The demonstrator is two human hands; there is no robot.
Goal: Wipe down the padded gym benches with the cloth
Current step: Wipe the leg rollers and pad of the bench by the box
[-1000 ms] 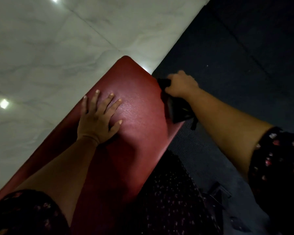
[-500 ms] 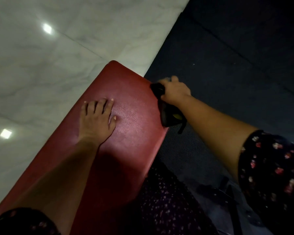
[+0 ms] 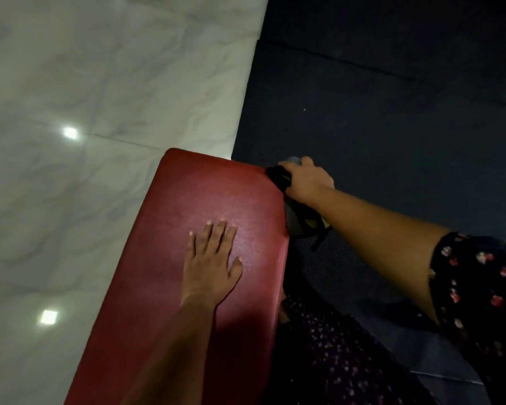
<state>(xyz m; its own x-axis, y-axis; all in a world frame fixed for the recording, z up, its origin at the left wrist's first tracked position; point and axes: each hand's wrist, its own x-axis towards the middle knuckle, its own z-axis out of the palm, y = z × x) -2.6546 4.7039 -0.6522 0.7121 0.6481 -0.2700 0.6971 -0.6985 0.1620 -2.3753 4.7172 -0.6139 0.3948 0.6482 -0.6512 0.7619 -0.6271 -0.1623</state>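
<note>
The cloth (image 3: 294, 219) is dark and bunched. It sits at the far right corner of the red padded bench (image 3: 187, 200), against the pad's right edge. Your right hand (image 3: 307, 179) has its grip curled around the cloth. A black fold pokes out at the corner just ahead of your knuckles. A greyer part with a patch of yellow and a thin dark strap hangs below your wrist, down the side of the pad. How far the cloth reaches under your hand is hidden.

Your left hand (image 3: 211, 258) lies palm down on top of the bench, about mid-width and well back from the rounded far end. Its grip is wide and holds nothing: the fingers are straight and close together, pointing toward the far end, and the thumb is out to the right.

The bench runs from the lower left up to the middle of the view. To its left is pale marble floor (image 3: 85, 83) with two bright square light reflections (image 3: 70, 133). To its right lies a dark rubber mat (image 3: 392, 112). A dark floral sleeve (image 3: 479, 287) covers your right upper arm, and floral fabric (image 3: 348, 366) shows beside the bench's right edge near the bottom.
</note>
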